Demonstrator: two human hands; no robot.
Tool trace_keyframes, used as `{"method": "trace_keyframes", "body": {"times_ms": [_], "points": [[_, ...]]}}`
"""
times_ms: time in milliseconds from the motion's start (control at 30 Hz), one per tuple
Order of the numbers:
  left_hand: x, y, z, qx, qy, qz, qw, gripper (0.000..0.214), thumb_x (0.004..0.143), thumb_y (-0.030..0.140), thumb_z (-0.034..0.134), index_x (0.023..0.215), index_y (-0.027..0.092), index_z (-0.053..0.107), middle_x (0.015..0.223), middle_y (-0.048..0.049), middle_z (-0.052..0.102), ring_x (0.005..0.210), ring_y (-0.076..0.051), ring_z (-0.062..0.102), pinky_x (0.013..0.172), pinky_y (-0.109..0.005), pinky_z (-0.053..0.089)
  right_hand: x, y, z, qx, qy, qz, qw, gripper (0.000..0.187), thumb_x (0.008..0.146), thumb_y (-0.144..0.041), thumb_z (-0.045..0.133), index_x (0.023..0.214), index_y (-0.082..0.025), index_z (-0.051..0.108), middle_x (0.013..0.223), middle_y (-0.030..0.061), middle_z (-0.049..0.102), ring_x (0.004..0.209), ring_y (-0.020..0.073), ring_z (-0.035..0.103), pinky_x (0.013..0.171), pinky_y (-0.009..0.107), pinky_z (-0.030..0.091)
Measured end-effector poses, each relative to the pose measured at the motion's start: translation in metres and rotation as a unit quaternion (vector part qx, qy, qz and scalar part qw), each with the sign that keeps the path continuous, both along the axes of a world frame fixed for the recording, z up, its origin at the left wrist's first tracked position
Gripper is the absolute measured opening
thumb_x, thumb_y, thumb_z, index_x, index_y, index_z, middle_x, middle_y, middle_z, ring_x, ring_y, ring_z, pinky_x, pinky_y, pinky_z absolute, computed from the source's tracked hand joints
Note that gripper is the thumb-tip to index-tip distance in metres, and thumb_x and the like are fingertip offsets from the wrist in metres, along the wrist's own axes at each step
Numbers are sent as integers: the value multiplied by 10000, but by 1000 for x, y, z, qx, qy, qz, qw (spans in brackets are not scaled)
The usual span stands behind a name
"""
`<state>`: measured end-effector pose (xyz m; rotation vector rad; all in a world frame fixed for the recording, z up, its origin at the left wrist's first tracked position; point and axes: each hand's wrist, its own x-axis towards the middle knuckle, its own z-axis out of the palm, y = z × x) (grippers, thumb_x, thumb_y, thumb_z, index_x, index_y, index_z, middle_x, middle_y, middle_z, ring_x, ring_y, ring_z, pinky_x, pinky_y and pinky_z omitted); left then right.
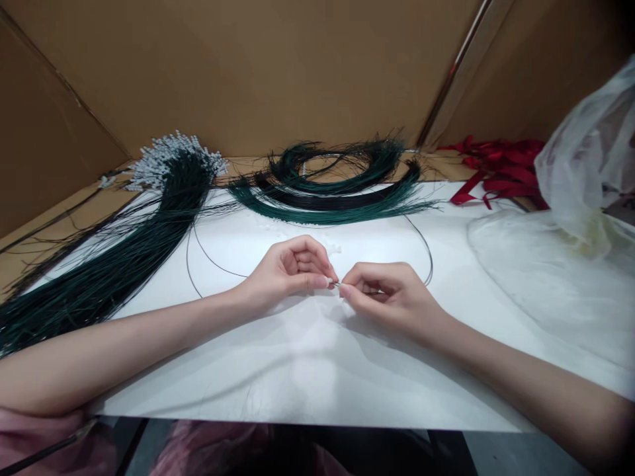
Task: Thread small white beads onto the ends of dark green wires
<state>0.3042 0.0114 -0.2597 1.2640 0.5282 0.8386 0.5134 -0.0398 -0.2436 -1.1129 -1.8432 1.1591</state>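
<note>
Both hands rest on a white table and meet at its middle. My left hand is closed in a pinch, and so is my right hand. Between the fingertips sits a tiny pale piece on the ends of a thin dark green wire. The wire loops out behind both hands across the table. A few small white clips lie just behind my left hand.
A long bundle of green wires with white tips lies at the left. Coiled green wires sit at the back middle. Red ribbons and a clear plastic bag are at the right. Cardboard walls enclose the table.
</note>
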Motion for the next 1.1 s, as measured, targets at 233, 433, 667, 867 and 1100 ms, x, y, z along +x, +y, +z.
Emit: {"method": "trace_keyframes", "body": {"times_ms": [233,433,667,867,1100], "points": [[1,0,0,-2,-6,-4,1000,235,746,92,828,874,141,637,832,-17,759,755,-95,730,731,-176,589,1,-1,-1,4,0,-8,1000,195,895,-251,598,731,-149,625,588,-38,433,536,67,346,473,233,249],[2,-1,0,-7,0,5,1000,240,734,98,835,868,137,639,826,-24,759,749,-106,731,725,-189,593,-1,0,0,8,-4,-16,1000,197,883,-255,596,716,-155,620,575,-38,426,523,68,342,467,236,243],[2,-1,1,-9,-3,2,1000,226,743,84,823,864,139,640,816,-18,761,744,-96,727,725,-179,594,-2,-1,0,2,-6,-20,1000,199,874,-269,597,708,-160,618,572,-31,436,523,74,350,464,237,249],[1,-1,-1,2,-3,1,1000,223,752,73,816,875,139,642,830,-18,763,756,-90,731,743,-171,594,-2,-1,1,14,-6,-20,1000,197,877,-253,592,708,-156,615,573,-36,432,522,68,342,461,237,246],[1,0,0,-6,1,5,1000,242,732,73,827,871,140,641,817,-18,759,754,-95,729,731,-172,593,-2,-1,2,15,-8,-22,1000,191,874,-230,591,700,-154,609,572,-39,427,523,66,339,463,237,248]]}}
